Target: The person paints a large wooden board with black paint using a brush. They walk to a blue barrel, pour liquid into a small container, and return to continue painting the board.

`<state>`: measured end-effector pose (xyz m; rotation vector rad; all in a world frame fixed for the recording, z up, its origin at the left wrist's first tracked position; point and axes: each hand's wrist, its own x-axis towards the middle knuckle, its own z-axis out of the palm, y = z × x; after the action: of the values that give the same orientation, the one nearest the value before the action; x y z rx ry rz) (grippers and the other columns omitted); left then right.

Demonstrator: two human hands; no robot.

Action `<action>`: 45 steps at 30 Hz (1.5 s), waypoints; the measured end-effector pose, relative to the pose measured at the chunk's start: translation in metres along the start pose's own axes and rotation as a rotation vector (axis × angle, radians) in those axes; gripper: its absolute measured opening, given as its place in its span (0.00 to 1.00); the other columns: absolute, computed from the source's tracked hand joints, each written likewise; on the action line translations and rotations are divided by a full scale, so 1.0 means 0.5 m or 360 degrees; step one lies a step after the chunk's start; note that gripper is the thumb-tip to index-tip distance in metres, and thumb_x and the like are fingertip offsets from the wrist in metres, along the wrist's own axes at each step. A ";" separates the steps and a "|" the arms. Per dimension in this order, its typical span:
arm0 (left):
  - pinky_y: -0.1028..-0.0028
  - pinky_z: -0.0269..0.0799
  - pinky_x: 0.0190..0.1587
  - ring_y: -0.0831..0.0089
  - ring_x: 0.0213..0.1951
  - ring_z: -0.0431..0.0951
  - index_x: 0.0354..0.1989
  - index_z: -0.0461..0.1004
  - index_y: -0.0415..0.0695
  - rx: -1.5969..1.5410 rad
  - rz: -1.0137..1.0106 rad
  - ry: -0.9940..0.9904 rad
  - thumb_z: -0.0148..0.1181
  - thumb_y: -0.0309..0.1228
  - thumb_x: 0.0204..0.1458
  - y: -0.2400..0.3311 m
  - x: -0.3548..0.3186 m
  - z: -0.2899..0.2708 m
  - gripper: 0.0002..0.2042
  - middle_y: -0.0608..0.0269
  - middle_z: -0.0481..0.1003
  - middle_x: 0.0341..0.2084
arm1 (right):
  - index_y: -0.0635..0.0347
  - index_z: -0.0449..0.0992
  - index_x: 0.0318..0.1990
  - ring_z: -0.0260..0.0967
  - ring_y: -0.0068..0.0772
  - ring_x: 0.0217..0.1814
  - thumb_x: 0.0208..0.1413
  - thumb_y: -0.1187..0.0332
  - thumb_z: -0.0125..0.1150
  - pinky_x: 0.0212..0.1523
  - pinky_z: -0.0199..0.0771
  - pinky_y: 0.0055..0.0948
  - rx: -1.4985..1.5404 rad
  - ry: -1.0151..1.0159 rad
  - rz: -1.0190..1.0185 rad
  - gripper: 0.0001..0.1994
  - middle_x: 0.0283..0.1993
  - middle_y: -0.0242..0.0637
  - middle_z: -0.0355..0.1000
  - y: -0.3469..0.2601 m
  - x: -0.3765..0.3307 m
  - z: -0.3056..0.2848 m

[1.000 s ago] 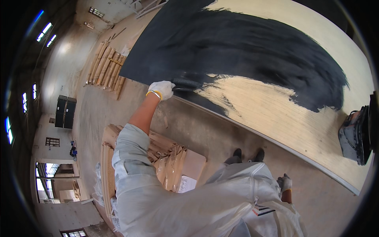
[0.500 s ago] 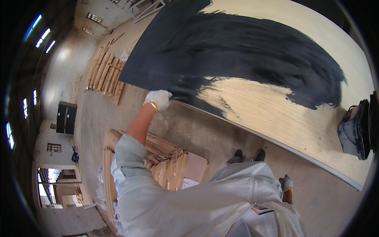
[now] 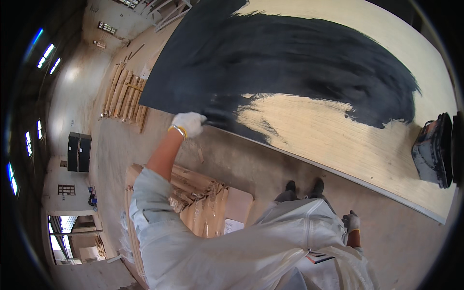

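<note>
My left hand (image 3: pixel 189 124), in a white glove with a yellow cuff, is closed at the near left edge of a large pale wood-grain panel (image 3: pixel 309 130). It grips a dark applicator, seemingly a paintbrush (image 3: pixel 209 118), which barely stands out against the wet-looking coating. A broad sweep of black paint (image 3: pixel 290 58) covers the panel's left and middle, with streaky edges. Bare wood shows along the near side and the far right. My right hand (image 3: pixel 353 222), gloved too, hangs low beside my body, holding nothing visible, its fingers loosely apart.
A dark paint-smeared container (image 3: pixel 432 152) stands on the panel's right end. Wrapped cardboard bundles (image 3: pixel 205 208) lie on the floor near my left side. More long wrapped bundles (image 3: pixel 123 96) lie beyond the panel's left end. Black boxes (image 3: pixel 79 152) stand near the wall.
My left hand has moved slightly left along the panel's near edge, still closed on the applicator. The view has shifted a little. My right hand stays low at my side.
</note>
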<state>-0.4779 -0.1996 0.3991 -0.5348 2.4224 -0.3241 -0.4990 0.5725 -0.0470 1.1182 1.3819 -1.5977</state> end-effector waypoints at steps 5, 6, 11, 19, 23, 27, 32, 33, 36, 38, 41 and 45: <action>0.57 0.76 0.58 0.54 0.55 0.81 0.60 0.80 0.58 -0.0075 0.0018 -0.0081 0.57 0.40 0.58 0.028 -0.036 -0.013 0.21 0.53 0.82 0.51 | 0.40 0.65 0.52 0.58 0.30 0.17 0.60 0.77 0.49 0.13 0.49 0.31 -0.0020 -0.0046 -0.0006 0.17 0.22 0.32 0.58 -0.016 -0.028 0.007; 0.58 0.76 0.58 0.55 0.55 0.81 0.60 0.79 0.57 -0.0070 -0.0023 -0.0060 0.57 0.40 0.58 0.017 -0.024 -0.014 0.21 0.54 0.82 0.51 | 0.40 0.65 0.52 0.58 0.30 0.17 0.60 0.77 0.49 0.13 0.49 0.31 0.0030 -0.0078 0.0004 0.17 0.22 0.32 0.58 -0.015 -0.024 0.002; 0.58 0.76 0.59 0.55 0.56 0.81 0.59 0.80 0.54 -0.0065 -0.0114 -0.0063 0.56 0.38 0.57 0.020 0.027 -0.010 0.21 0.55 0.82 0.53 | 0.41 0.64 0.57 0.59 0.31 0.17 0.58 0.78 0.47 0.13 0.50 0.30 0.0030 -0.0079 -0.0009 0.21 0.22 0.32 0.58 -0.025 -0.022 0.000; 0.59 0.76 0.57 0.53 0.53 0.82 0.62 0.79 0.56 -0.0118 -0.0175 0.0041 0.59 0.39 0.56 -0.044 0.054 0.004 0.23 0.52 0.83 0.49 | 0.46 0.57 0.71 0.65 0.37 0.18 0.60 0.77 0.45 0.14 0.59 0.33 -0.0081 -0.0029 0.0004 0.31 0.24 0.35 0.64 -0.041 -0.021 0.004; 0.59 0.76 0.58 0.54 0.53 0.82 0.61 0.80 0.55 -0.0073 -0.0049 0.0075 0.59 0.38 0.56 -0.022 0.060 -0.013 0.22 0.53 0.82 0.50 | 0.46 0.54 0.75 0.68 0.37 0.19 0.61 0.76 0.45 0.15 0.64 0.34 -0.0194 -0.0008 -0.0017 0.33 0.25 0.36 0.66 -0.048 -0.024 0.014; 0.59 0.76 0.59 0.54 0.55 0.81 0.62 0.79 0.56 -0.0106 -0.0206 -0.0084 0.59 0.36 0.55 -0.048 0.077 -0.044 0.23 0.56 0.82 0.53 | 0.48 0.51 0.77 0.69 0.36 0.19 0.61 0.76 0.46 0.16 0.68 0.36 -0.0143 -0.0120 -0.0037 0.35 0.26 0.36 0.67 -0.057 -0.023 0.013; 0.60 0.76 0.59 0.55 0.55 0.82 0.61 0.79 0.55 -0.0134 -0.0083 0.0107 0.60 0.36 0.56 -0.041 0.114 -0.029 0.22 0.56 0.82 0.52 | 0.48 0.49 0.79 0.70 0.37 0.20 0.62 0.75 0.46 0.17 0.70 0.37 -0.0179 0.0012 -0.0071 0.36 0.26 0.36 0.68 -0.048 -0.046 0.025; 0.60 0.76 0.59 0.55 0.55 0.81 0.61 0.79 0.55 -0.0188 -0.0127 0.0056 0.60 0.36 0.56 -0.048 0.118 -0.034 0.22 0.56 0.82 0.52 | 0.47 0.49 0.79 0.70 0.37 0.20 0.61 0.75 0.46 0.17 0.70 0.37 -0.0145 -0.0002 -0.0064 0.37 0.26 0.37 0.68 -0.043 -0.045 0.023; 0.61 0.76 0.60 0.54 0.56 0.81 0.61 0.80 0.55 -0.0149 -0.0236 0.0000 0.61 0.35 0.55 -0.093 0.132 -0.028 0.22 0.55 0.82 0.51 | 0.48 0.50 0.79 0.70 0.37 0.20 0.61 0.76 0.46 0.17 0.69 0.37 -0.0054 -0.0098 -0.0029 0.36 0.26 0.38 0.69 -0.029 -0.028 0.006; 0.60 0.75 0.60 0.54 0.56 0.81 0.59 0.81 0.55 -0.0179 -0.0134 -0.0006 0.59 0.36 0.53 -0.077 0.146 -0.031 0.22 0.55 0.82 0.52 | 0.50 0.53 0.77 0.70 0.37 0.20 0.61 0.76 0.46 0.17 0.69 0.37 0.0008 -0.0194 0.0009 0.34 0.27 0.40 0.71 -0.008 -0.019 -0.022; 0.58 0.75 0.59 0.53 0.56 0.80 0.55 0.82 0.51 -0.0087 0.0102 0.0085 0.57 0.38 0.52 0.015 0.090 -0.069 0.21 0.53 0.81 0.52 | 0.53 0.60 0.71 0.68 0.37 0.19 0.60 0.78 0.45 0.16 0.66 0.38 0.0044 0.0095 -0.0050 0.30 0.26 0.38 0.68 0.028 -0.017 -0.012; 0.56 0.77 0.57 0.51 0.52 0.82 0.52 0.84 0.48 -0.0183 0.0027 -0.0058 0.59 0.39 0.52 -0.001 0.128 -0.087 0.20 0.50 0.83 0.49 | 0.54 0.62 0.68 0.64 0.35 0.18 0.59 0.79 0.45 0.15 0.62 0.38 0.0118 0.0016 -0.0094 0.27 0.24 0.35 0.63 0.061 0.027 -0.010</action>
<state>-0.5514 -0.2244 0.3991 -0.5653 2.4194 -0.1675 -0.4747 0.5730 -0.0708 1.1400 1.3836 -1.6998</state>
